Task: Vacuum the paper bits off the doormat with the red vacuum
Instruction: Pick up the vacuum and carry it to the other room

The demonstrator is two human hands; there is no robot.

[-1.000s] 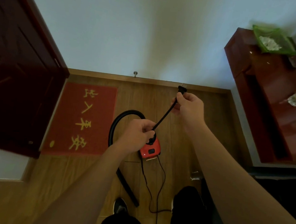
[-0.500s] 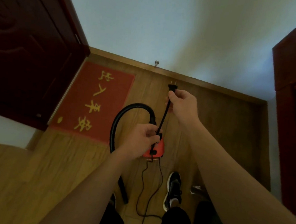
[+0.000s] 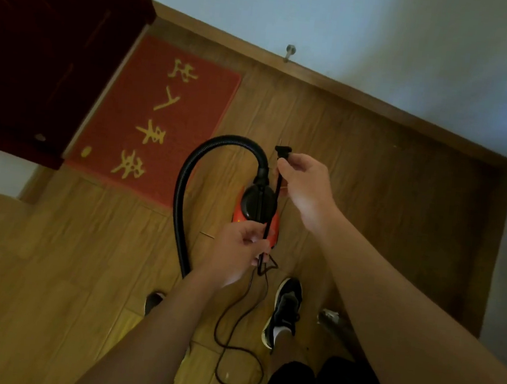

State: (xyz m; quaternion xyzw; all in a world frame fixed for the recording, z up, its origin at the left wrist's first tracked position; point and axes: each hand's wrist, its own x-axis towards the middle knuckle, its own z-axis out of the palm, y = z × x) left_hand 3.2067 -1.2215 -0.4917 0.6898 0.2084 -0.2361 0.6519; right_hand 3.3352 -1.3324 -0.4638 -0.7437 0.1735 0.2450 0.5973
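The small red vacuum (image 3: pixel 240 214) sits on the wooden floor, its black hose (image 3: pixel 184 184) arching up and left, then down toward me. My right hand (image 3: pixel 304 184) pinches the black power cord just below the plug (image 3: pixel 282 150). My left hand (image 3: pixel 236 251) grips the same cord (image 3: pixel 273 200) lower down, in front of the vacuum; the cord is stretched straight between both hands. Slack cord loops on the floor by my feet. The red doormat (image 3: pixel 159 119) with yellow characters lies to the left; I make out no paper bits on it.
A dark red door (image 3: pixel 42 44) stands open at the left, over the mat's edge. A door stopper (image 3: pixel 289 51) sticks out of the baseboard. My black shoe (image 3: pixel 285 311) is on the floor under my hands. A small pale object (image 3: pixel 328 317) lies right of it.
The view has swung left, so the red cabinet is out of sight. My left hand has come off the vacuum and slid down the cord; the right hand still holds the plug end.
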